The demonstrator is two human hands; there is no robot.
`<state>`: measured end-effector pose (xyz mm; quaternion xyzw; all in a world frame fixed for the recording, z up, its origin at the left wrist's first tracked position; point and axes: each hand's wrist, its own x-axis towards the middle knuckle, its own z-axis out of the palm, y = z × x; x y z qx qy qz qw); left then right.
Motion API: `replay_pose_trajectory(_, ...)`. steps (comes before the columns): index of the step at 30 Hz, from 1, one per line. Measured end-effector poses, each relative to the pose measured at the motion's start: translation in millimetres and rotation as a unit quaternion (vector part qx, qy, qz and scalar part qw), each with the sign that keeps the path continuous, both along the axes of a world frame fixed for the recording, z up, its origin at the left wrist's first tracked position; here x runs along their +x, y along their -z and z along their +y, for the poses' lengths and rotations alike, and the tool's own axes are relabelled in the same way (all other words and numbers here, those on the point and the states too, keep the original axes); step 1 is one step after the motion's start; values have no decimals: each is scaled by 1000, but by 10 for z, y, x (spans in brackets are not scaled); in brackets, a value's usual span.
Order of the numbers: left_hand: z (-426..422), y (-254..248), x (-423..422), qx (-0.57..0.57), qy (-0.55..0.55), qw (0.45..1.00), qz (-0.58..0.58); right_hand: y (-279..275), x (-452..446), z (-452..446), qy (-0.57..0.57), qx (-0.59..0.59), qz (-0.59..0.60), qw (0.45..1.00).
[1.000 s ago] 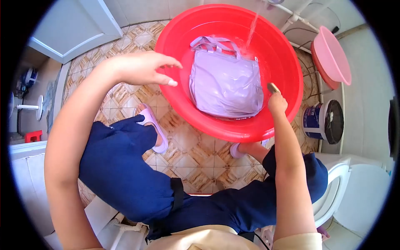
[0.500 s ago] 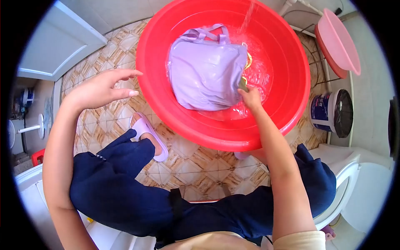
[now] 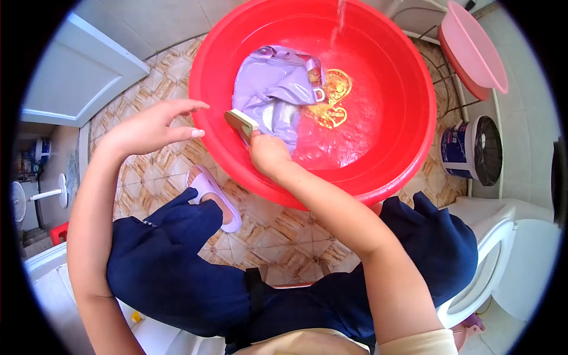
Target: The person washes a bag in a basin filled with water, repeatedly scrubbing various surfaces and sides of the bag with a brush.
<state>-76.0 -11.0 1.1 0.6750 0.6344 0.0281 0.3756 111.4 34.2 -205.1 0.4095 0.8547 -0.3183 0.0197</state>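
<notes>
A lavender bag with straps [image 3: 263,77] lies wet and partly folded on the left side of a big red basin [image 3: 408,136]. My right hand [image 3: 269,155] is closed around what looks like a scrub brush [image 3: 241,121] with a pale beige edge. It is at the bag's lower left corner, near the basin's inner wall; the bristles are hidden. Outside the basin's left rim, my left hand [image 3: 160,126] hovers with thumb and fingers apart, holding nothing.
Water [image 3: 339,21] streams into the basin from above. A white bucket [image 3: 458,151] and pink basins [image 3: 476,47] stand at right, above a toilet [image 3: 491,266]. A door [image 3: 83,65] is at upper left. Patterned tiles [image 3: 260,225] cover the floor.
My right hand has moved left across the basin with the brush. The bag has folded back leftward, uncovering the gold print on the basin's bottom. My left hand has hardly moved.
</notes>
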Motion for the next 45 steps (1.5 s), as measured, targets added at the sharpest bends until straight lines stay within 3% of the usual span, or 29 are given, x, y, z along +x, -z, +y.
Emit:
replay_pose_trajectory(4, -25, 6, -27, -5, -3, 1000, 17, 105, 52, 160, 36, -4, 40, 999)
replay_pose_trajectory(8, -106, 60, -143, -16, -16, 1000, 8, 194, 262, 513, 79, 57, -61, 993)
replay_pose_trajectory(13, -164, 91, -251, -28, -26, 999, 38, 592, 706, 759, 121, 20, -152, 981)
replay_pose_trajectory(18, -152, 49, -243, -9, -17, 1000, 21, 536, 657, 493, 44, 88, -37, 994)
replay_pose_trajectory(20, -162, 44, -214, 0, -15, 1000, 17, 528, 594, 458, -36, 102, -78, 991)
replay_pose_trajectory(24, -154, 38, -195, -20, -17, 999, 29, 991, 649, 513, -53, 84, -171, 980)
replay_pose_trajectory(30, -136, 161, -310, -39, -39, 997, 51, 439, 953, 494, -30, -29, -244, 969)
replay_pose_trajectory(33, -89, 242, -369, -33, -29, 997, 67, 727, 1233, 503, -30, -56, -214, 975)
replay_pose_trajectory(36, -10, 168, -276, -10, 10, 994, 107, 614, 1422, 481, -32, -75, -199, 977)
replay_pose_trajectory(37, 23, 135, -232, -6, 24, 993, 118, 592, 1507, 520, 17, -171, -149, 974)
replay_pose_trajectory(39, 87, 107, -147, 13, 43, 990, 136, 83, 1475, 495, 96, -324, -105, 935)
replay_pose_trajectory(40, 127, 95, -102, 22, 57, 988, 145, -202, 1444, 468, 91, -319, -116, 936)
replay_pose_trajectory(42, 190, 115, -22, 52, 75, 982, 163, -588, 1419, 467, 211, -390, 23, 896)
replay_pose_trajectory(45, 215, 4, 118, 33, 73, 981, 178, -979, 1277, 569, 386, -362, 241, 814)
